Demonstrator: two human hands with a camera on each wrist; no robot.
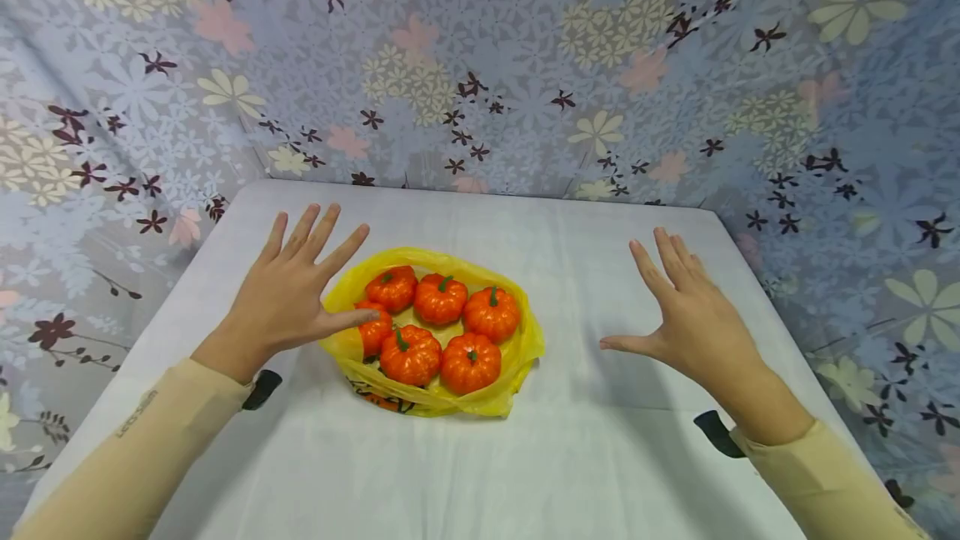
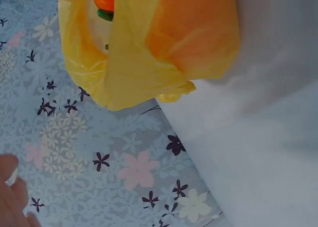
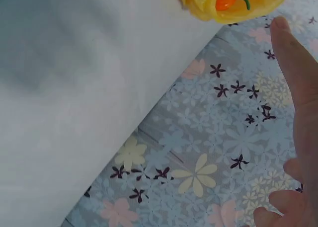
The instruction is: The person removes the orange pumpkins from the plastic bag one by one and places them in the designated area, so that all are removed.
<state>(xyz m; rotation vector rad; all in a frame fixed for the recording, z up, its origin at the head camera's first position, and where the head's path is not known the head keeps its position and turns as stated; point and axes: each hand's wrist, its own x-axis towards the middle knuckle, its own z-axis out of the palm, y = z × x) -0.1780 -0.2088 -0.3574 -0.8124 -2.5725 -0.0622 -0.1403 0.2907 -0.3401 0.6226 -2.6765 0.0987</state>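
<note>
Six small, glossy orange pumpkins (image 1: 440, 298) with green stems sit grouped inside a yellow plastic bag (image 1: 529, 340), its rim rolled outward around them, on a table covered with a white cloth (image 1: 577, 473). The bag stands left of the table's center, between a person's two bare hands. At its near side, a printed patch (image 1: 382, 399) in orange and black shows on the plastic.

The left hand (image 1: 288, 294) is held palm down with fingers fanned and thumb stretched toward the bag, crossing in front of the leftmost pumpkin in the head view; the left wrist view shows its fingers apart from the yellow plastic. The right hand (image 1: 693, 319) is spread likewise over the right side of the table, holding nothing, thumb pointing toward the bag, with bare white cloth between them in the head view.

Beige sleeves (image 1: 138, 448) cover both forearms, the left one bearing small dark lettering. Behind the table hangs gray-blue fabric (image 1: 517, 65) patterned with cream, pink and dark maroon flowers.
</note>
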